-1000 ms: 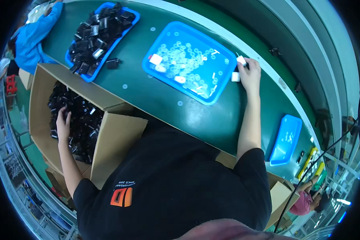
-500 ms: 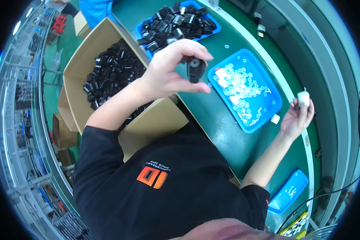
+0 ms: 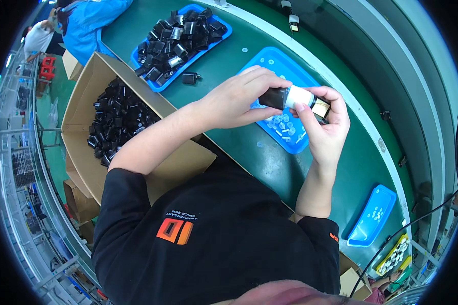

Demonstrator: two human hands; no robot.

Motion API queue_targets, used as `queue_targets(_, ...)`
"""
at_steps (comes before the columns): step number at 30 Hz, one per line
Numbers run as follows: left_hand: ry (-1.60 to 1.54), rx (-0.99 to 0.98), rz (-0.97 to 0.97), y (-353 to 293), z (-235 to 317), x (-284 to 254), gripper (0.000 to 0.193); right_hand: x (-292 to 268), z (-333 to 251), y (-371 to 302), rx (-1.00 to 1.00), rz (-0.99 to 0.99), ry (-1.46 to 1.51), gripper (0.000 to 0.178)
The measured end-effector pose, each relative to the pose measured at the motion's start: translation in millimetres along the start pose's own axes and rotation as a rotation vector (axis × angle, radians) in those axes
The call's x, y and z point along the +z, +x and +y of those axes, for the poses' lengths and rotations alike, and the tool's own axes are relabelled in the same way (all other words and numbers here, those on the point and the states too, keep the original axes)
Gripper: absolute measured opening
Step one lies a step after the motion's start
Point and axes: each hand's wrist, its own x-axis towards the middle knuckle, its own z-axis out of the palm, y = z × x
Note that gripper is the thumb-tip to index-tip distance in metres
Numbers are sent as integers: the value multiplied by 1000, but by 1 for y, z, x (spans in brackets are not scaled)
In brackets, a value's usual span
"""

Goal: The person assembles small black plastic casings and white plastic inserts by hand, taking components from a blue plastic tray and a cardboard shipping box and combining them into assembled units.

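Observation:
My left hand (image 3: pixel 244 99) pinches a black cylindrical part (image 3: pixel 274 97) between thumb and fingers. Against its right end sits a white cylindrical piece (image 3: pixel 298 96), with a gold-and-black end piece (image 3: pixel 320 108) beyond it. My right hand (image 3: pixel 328 122) closes around the white piece and that end, its thumb pressed on the white. All are in line, held above a blue tray (image 3: pixel 293 146) of small translucent rings and white pins. My fingers hide how the parts join.
To the left stands a cardboard box (image 3: pixel 76 119) full of black parts. A blue tray (image 3: pixel 224 36) heaped with similar parts lies beyond, one loose black part (image 3: pixel 190 78) beside it. A smaller blue tray (image 3: pixel 360 239) sits at right. Someone in blue (image 3: pixel 86 28) is at far left.
My hands have come together: the right has moved left from the far side of the green surface, bringing its white piece against the left hand's black part. The view has shifted too.

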Motion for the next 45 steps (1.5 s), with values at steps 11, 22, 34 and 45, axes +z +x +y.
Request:
queue_targets(11, 21, -28, 144, -1, -10, 2, 54, 6, 16, 5, 33, 10, 44, 25)
queue_targets(22, -13, 111, 137, 9, 5, 8, 53, -7, 48, 17, 68, -258, 274, 28)
queue_targets(34, -155, 113, 161, 29, 36, 19, 51, -2, 109, 13, 264, -392, 1342, 35)
queue_targets(45, -91, 157, 239, 30, 36, 26, 50, -1, 106, 13, 234, -414, 1368, 42)
